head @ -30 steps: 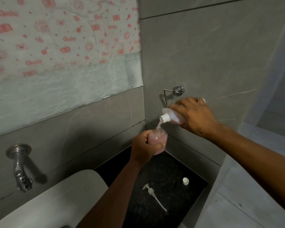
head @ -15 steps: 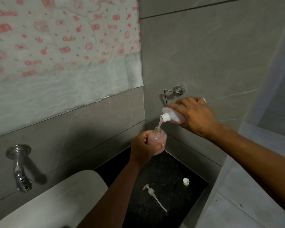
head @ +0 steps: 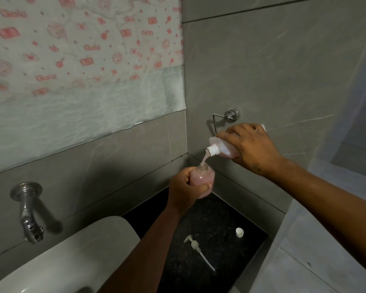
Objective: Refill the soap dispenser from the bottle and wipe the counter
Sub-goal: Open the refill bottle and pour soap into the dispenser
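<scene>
My left hand (head: pixel 183 188) grips a small clear soap dispenser (head: pixel 203 179), pink inside, and holds it upright above the black counter (head: pixel 199 261). Its pump is off. Above and to the right, my right hand (head: pixel 251 144) holds a white refill bottle (head: pixel 222 148) tilted with its neck down-left. A pink stream of soap (head: pixel 205 158) runs from the bottle's mouth into the dispenser's open neck. The dispenser's white pump with its long tube (head: pixel 195 248) lies flat on the counter. A small white cap (head: pixel 239 232) rests on the counter to the right of the pump.
A white basin (head: pixel 72 261) fills the lower left, with a steel tap (head: pixel 28 212) on the wall above it. A chrome wall ring holder (head: pixel 224 117) sits just behind the bottle. Grey tiled walls meet in the corner; a printed sheet (head: pixel 82 60) covers the upper left wall.
Almost nothing has moved. Both hands hold their places and soap keeps running from the bottle into the dispenser.
</scene>
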### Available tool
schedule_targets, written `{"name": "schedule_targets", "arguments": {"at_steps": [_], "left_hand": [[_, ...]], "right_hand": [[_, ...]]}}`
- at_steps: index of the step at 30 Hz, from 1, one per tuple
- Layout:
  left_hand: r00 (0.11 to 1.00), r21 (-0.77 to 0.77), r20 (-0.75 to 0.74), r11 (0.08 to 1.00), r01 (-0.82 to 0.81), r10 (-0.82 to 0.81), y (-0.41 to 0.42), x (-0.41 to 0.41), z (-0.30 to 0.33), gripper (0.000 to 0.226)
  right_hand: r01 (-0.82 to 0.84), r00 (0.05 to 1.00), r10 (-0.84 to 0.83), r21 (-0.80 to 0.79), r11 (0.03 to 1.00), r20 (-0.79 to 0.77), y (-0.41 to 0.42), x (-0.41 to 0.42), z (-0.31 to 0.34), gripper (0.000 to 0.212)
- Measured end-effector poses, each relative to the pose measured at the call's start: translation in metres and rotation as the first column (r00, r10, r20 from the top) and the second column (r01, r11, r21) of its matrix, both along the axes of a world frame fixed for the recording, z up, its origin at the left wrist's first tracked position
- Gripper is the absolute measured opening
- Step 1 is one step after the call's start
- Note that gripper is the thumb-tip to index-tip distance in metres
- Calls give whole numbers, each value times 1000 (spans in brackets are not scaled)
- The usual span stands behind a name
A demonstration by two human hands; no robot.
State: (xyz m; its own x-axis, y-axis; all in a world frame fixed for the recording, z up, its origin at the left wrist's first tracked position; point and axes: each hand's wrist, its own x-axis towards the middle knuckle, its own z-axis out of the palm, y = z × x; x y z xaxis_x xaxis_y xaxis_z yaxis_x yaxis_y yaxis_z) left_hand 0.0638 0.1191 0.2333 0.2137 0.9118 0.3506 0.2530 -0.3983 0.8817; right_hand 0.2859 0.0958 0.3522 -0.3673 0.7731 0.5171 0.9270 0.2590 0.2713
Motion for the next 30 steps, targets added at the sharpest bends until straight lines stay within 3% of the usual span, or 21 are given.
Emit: {"name": "schedule_targets", "arguments": {"at_steps": [30], "left_hand": [[995,-48,87,998,48,-43,-10,-5,2,43]], "right_hand": [[4,1000,-4,8,1000,3,-7,-5,4,74]]}}
